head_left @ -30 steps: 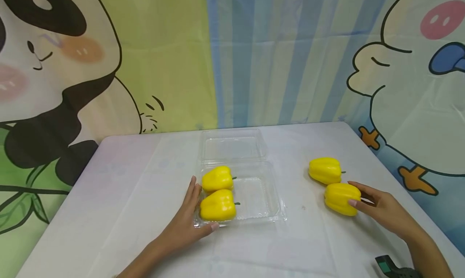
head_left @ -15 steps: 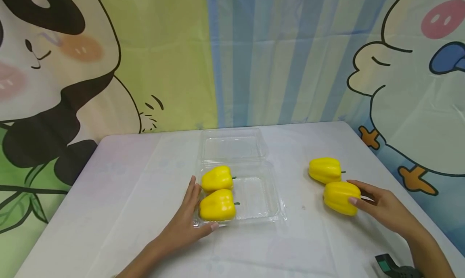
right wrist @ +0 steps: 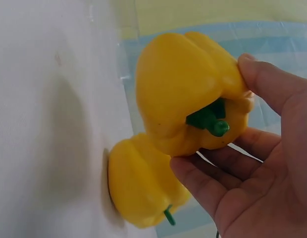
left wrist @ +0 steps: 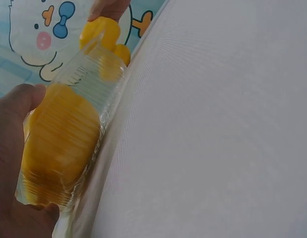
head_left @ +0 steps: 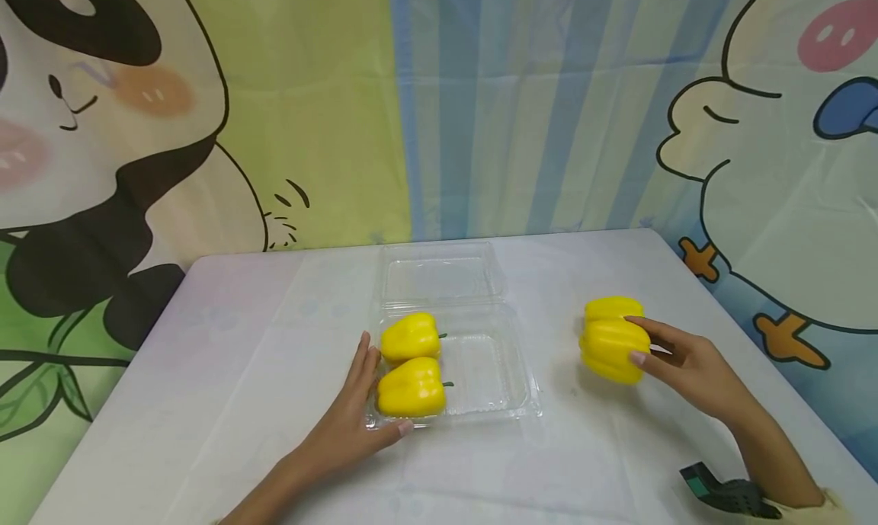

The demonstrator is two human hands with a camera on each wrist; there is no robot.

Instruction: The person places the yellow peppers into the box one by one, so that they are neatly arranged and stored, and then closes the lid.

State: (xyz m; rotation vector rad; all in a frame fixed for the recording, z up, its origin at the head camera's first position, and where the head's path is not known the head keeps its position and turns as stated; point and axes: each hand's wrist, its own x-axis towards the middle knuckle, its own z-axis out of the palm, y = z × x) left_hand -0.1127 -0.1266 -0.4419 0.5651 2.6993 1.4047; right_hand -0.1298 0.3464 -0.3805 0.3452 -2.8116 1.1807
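Note:
My right hand (head_left: 696, 372) holds a yellow bell pepper (head_left: 610, 351) by its stem end, raised above the table. In the right wrist view its green stem (right wrist: 210, 119) faces the palm, with thumb and fingers on opposite sides. Behind it another yellow bell pepper (right wrist: 143, 183) lies on the table, partly hidden in the head view. Two more bell peppers, one farther back (head_left: 410, 337) and one nearer (head_left: 410, 388), lie in the left half of a clear plastic clamshell box (head_left: 483, 372). My left hand (head_left: 346, 433) rests with straight fingers against the box's left side, thumb at its front edge.
The clamshell's lid (head_left: 440, 277) lies folded back flat toward the far table edge. A black-and-green strap (head_left: 727, 494) is near my right wrist. A white cloth covers the table (head_left: 226, 372), and a printed cartoon curtain (head_left: 329, 113) hangs behind.
My right hand has lifted the near right bell pepper and moved it left and away from me, so it now covers part of the other one. The left hand stays put.

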